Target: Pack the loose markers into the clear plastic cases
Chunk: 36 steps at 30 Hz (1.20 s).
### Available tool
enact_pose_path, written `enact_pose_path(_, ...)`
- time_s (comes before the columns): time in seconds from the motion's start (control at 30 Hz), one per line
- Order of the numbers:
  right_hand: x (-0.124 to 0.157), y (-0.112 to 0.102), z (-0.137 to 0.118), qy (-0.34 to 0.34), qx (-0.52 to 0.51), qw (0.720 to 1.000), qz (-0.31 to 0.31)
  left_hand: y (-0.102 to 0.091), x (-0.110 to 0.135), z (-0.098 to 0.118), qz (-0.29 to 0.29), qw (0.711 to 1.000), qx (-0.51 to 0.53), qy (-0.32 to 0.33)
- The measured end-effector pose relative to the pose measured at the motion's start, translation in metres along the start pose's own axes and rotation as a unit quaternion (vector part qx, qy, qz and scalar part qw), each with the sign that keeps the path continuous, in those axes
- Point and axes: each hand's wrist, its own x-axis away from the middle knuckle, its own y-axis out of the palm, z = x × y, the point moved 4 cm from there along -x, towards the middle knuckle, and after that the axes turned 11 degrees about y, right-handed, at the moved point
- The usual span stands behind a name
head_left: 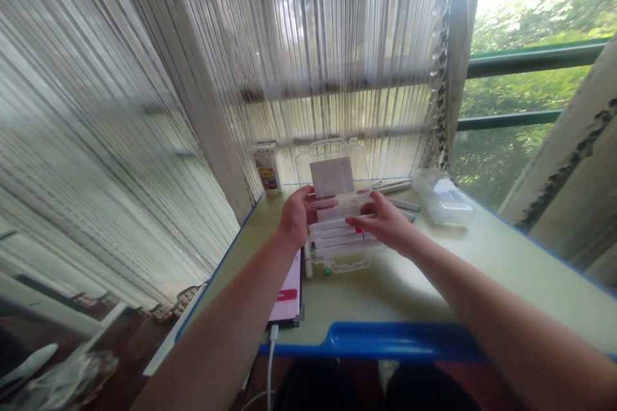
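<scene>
A clear plastic case (351, 263) lies on the table with its lid (362, 164) raised at the back; a pale card (332, 177) rests against the lid. Several white markers (332, 233) lie side by side in the case's base. My left hand (294, 217) is closed around the case's left edge near the hinge. Over the right part of the base, my right hand (383, 221) has its fingers bent, the thumb on a white marker near a red patch. Its other fingertips are partly hidden.
A phone (289, 302) with a white cable (272, 347) lies at the left. Loose markers (402, 204) lie right of the case, near a clear plastic package (443, 198). A small box (267, 170) stands back left. The table (385, 334) has a blue edge; curtains hang behind.
</scene>
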Motion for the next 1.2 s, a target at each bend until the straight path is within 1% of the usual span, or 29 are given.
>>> enact_pose_path(0.13, -0.001, 0.001, 0.001, -0.003, -0.015, 1.000, -0.005, 0.000, 0.001, -0.001, 0.007, 1.000, 0.001, -0.009)
enact_pose_path(0.3, 0.000, 0.002, 0.001, 0.022, -0.019, 1.000, -0.007, 0.001, 0.002, 0.000, 0.014, 1.000, 0.014, -0.014)
enact_pose_path(0.4, -0.002, -0.001, 0.002, 0.028, -0.023, 0.999, 0.022, -0.001, 0.001, 0.001, 0.030, 0.999, 0.025, -0.017)
enact_pose_path(0.47, -0.005, -0.006, 0.002, 0.001, -0.008, 0.998, 0.062, -0.002, 0.000, 0.002, 0.033, 0.999, 0.031, -0.016)
enact_pose_path(0.53, -0.005, -0.012, 0.000, -0.042, 0.031, 0.993, 0.108, -0.004, -0.002, 0.003, 0.031, 0.999, 0.033, -0.013)
enact_pose_path(0.6, -0.005, -0.019, -0.002, -0.069, 0.088, 0.982, 0.152, -0.006, -0.003, 0.006, 0.036, 0.999, 0.034, -0.005)
enact_pose_path(0.63, -0.005, -0.022, -0.003, -0.070, 0.126, 0.974, 0.174, -0.007, -0.004, 0.007, 0.041, 0.999, 0.033, -0.004)
enact_pose_path(0.7, -0.005, -0.029, -0.003, -0.051, 0.216, 0.952, 0.212, -0.009, -0.005, 0.009, 0.054, 0.998, 0.031, -0.005)
enact_pose_path(0.77, -0.006, -0.034, -0.002, -0.021, 0.308, 0.923, 0.231, -0.011, -0.006, 0.010, 0.066, 0.997, 0.033, -0.009)
enact_pose_path(0.8, -0.007, -0.035, -0.001, -0.008, 0.346, 0.910, 0.229, -0.012, -0.007, 0.010, 0.070, 0.997, 0.034, -0.008)
enact_pose_path(0.87, -0.010, -0.032, 0.002, 0.003, 0.399, 0.895, 0.199, -0.015, -0.009, 0.012, 0.078, 0.996, 0.035, 0.004)
enact_pose_path(0.93, -0.011, -0.025, 0.003, -0.008, 0.430, 0.889, 0.155, -0.018, -0.010, 0.013, 0.082, 0.996, 0.032, 0.019)
enact_pose_path(1.03, -0.010, -0.016, 0.005, -0.025, 0.449, 0.888, 0.098, -0.021, -0.011, 0.013, 0.084, 0.996, 0.031, 0.027)
enact_pose_path(1.13, -0.011, -0.015, 0.006, -0.019, 0.455, 0.885, 0.096, -0.023, -0.013, 0.014, 0.090, 0.995, 0.041, 0.026)
enact_pose_path(1.2, -0.012, -0.020, 0.006, -0.012, 0.451, 0.885, 0.113, -0.025, -0.015, 0.018, 0.105, 0.991, 0.063, 0.051)
